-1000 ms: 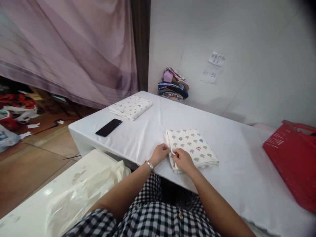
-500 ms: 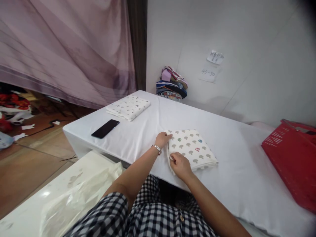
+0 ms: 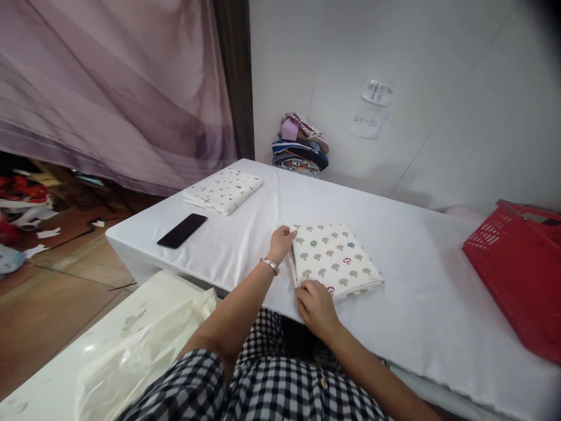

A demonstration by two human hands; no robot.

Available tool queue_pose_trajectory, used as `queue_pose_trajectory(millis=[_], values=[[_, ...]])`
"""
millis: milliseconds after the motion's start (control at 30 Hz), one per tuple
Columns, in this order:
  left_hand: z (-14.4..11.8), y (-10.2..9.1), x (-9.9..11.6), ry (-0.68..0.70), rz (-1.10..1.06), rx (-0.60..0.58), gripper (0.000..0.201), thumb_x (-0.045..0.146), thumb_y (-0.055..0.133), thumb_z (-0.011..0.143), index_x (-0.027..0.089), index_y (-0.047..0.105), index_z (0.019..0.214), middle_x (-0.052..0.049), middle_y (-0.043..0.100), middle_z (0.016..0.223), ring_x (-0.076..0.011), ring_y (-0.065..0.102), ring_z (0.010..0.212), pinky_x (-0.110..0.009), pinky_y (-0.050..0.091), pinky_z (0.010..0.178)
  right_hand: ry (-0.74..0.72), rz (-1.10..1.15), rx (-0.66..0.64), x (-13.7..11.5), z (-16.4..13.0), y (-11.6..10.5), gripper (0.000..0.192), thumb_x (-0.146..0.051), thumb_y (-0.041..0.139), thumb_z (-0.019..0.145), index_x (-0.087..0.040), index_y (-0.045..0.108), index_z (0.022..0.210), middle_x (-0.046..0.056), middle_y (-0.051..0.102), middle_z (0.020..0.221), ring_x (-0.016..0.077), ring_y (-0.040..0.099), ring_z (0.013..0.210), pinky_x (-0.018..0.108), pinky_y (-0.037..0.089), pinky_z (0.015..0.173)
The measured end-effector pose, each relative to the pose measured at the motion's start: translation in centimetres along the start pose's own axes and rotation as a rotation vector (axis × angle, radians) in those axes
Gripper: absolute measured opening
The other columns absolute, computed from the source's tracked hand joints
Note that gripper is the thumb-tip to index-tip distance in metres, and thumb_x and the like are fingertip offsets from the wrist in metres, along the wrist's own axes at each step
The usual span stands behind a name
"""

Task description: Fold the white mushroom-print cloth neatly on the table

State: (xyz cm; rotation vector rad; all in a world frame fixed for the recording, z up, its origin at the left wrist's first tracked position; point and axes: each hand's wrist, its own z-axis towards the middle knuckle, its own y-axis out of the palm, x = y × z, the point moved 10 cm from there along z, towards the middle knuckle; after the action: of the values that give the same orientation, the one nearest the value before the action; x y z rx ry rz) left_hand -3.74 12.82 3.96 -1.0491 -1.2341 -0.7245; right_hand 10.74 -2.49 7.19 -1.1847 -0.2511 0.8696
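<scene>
In the foreground, right hand (image 3: 318,307) at the near left corner of a folded cloth (image 3: 333,257), fingers curled in against the edge; with thumb out of sight, impossible to tell whether clamped or merely resting. Beyond, at the far left corner of the same cloth, left hand (image 3: 281,244), with silver bracelet (image 3: 270,265) at the wrist, pinched between thumb and forefinger on the fabric. Step in hand, by appearance: evening out the left edge of the folded bundle, one corner to each hand. Called for next, in all likelihood: a light, level pull along that edge, enough to bring lower layers flush with the top one without dragging the folds apart. Location of cloth: flat on the white-covered worktop (image 3: 421,275), close to its near edge. Appearance, from near side to far: stacked layers along the near edge; upper face off-white, printed with rows of grey-brown mushrooms and a few in red, blue and green; a strip of under-layer just showing at the left. Farther off: black phone (image 3: 182,230), left of the cloth and well apart; past it, a second cloth (image 3: 225,190), likewise folded, white with small dark motifs; beyond the worktop's far edge, a pile of fabrics (image 3: 301,147) near the wall (image 3: 421,93).
</scene>
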Motion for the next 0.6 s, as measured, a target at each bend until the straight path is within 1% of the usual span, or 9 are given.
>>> queue_pose_trajectory(millis=[100, 167, 267, 367, 467, 533, 600], values=[[-0.1, -0.1, -1.6, -0.105, -0.011, -0.017, 0.022, 0.031, 0.06, 0.068, 0.019, 0.043, 0.061, 0.007, 0.038, 0.053, -0.0084, 0.039, 0.052, -0.02, 0.032, 0.051, -0.001, -0.014, 0.029, -0.1, -0.1, 0.0, 0.019, -0.008, 0.048, 0.082, -0.019, 0.063, 0.083, 0.005, 0.052, 0.085, 0.0189, 0.041, 0.079, 0.031, 0.031, 0.069], [-0.2, 0.0, -2.5, -0.151, -0.012, -0.031, 0.02, 0.029, 0.059, 0.069, 0.019, 0.043, 0.061, 0.008, 0.036, 0.05, -0.0081, 0.038, 0.048, -0.021, 0.033, 0.049, -0.003, -0.025, 0.035, -0.2, -0.2, 0.0, 0.017, -0.008, 0.049, 0.081, -0.019, 0.062, 0.08, 0.005, 0.053, 0.084, 0.0187, 0.041, 0.078, 0.031, 0.03, 0.068], [-0.3, 0.2, -2.9, -0.18, -0.013, -0.044, 0.018, 0.028, 0.057, 0.072, 0.019, 0.044, 0.063, 0.008, 0.036, 0.049, -0.0078, 0.039, 0.046, -0.021, 0.035, 0.049, -0.004, -0.021, 0.03, -0.2, -0.5, 0.2, 0.015, -0.009, 0.05, 0.082, -0.018, 0.061, 0.079, 0.005, 0.053, 0.085, 0.0188, 0.041, 0.079, 0.031, 0.03, 0.069], [-0.3, 0.3, -2.7, -0.187, 0.007, -0.05, 0.015, 0.028, 0.056, 0.074, 0.019, 0.046, 0.067, 0.007, 0.04, 0.051, -0.0082, 0.042, 0.046, -0.021, 0.037, 0.049, 0.001, -0.014, 0.032, -0.2, -1.0, 0.2, 0.014, -0.011, 0.049, 0.084, -0.018, 0.061, 0.081, 0.005, 0.055, 0.09, 0.0192, 0.041, 0.083, 0.032, 0.031, 0.072], [-0.3, 0.1, -2.3, -0.168, 0.052, -0.047, 0.014, 0.031, 0.056, 0.075, 0.018, 0.05, 0.074, 0.004, 0.049, 0.06, -0.0106, 0.048, 0.052, -0.024, 0.042, 0.054, -0.011, -0.028, 0.036, -0.4, -1.3, 0.3, 0.013, -0.011, 0.05, 0.084, -0.018, 0.061, 0.083, 0.006, 0.055, 0.095, 0.0196, 0.041, 0.086, 0.033, 0.032, 0.075], [-0.5, -0.5, -1.6, -0.125, 0.12, -0.017, 0.018, 0.032, 0.059, 0.074, 0.017, 0.053, 0.082, -0.001, 0.057, 0.072, -0.0148, 0.056, 0.066, -0.028, 0.046, 0.065, -0.015, -0.049, 0.03, -0.5, -1.4, 0.5, 0.011, -0.012, 0.052, 0.084, -0.019, 0.061, 0.082, 0.006, 0.056, 0.097, 0.0199, 0.04, 0.087, 0.033, 0.032, 0.075], [-1.0, -1.5, 0.5, 0.046, 0.314, 0.086, 0.028, 0.034, 0.06, 0.074, 0.015, 0.055, 0.095, -0.008, 0.062, 0.09, -0.0212, 0.059, 0.085, -0.036, 0.046, 0.079, -0.01, -0.075, 0.022, -0.3, -1.3, 0.8, 0.009, -0.014, 0.053, 0.084, -0.019, 0.06, 0.082, 0.005, 0.055, 0.096, 0.0197, 0.04, 0.087, 0.033, 0.032, 0.075]])
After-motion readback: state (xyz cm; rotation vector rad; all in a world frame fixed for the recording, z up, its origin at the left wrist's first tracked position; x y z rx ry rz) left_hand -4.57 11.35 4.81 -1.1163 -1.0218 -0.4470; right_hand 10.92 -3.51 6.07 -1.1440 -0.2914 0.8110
